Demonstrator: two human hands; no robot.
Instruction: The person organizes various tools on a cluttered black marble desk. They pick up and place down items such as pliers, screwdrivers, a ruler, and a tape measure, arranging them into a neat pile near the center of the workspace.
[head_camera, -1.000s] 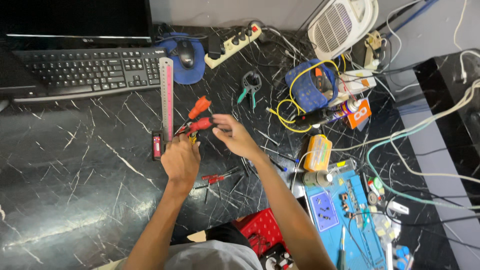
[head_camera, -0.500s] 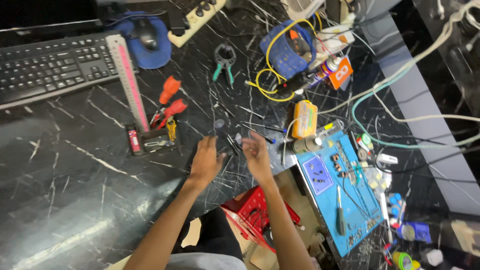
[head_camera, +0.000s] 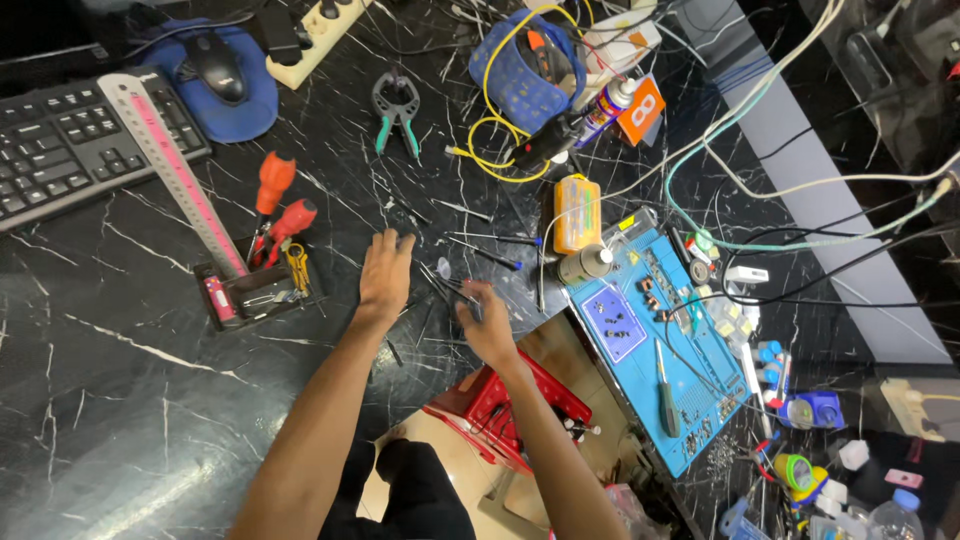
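A loose scatter of thin metal tools (head_camera: 452, 285) (tweezers or picks, too fine to tell apart) lies flat on the black marbled desk (head_camera: 120, 380), fanned at differing angles just beside the orange case (head_camera: 577, 214).

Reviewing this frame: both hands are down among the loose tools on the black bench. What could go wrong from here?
1. The right hand sits among thin, pointed metal tools near the bench edge; a brush could prick a finger or roll one off onto the floor.
2. The left hand lies flat close to the small black tray, which holds small parts; a sideways sweep might tip it.
3. The yellow wire and other cables lie loose across the bench and could snag a reaching arm.
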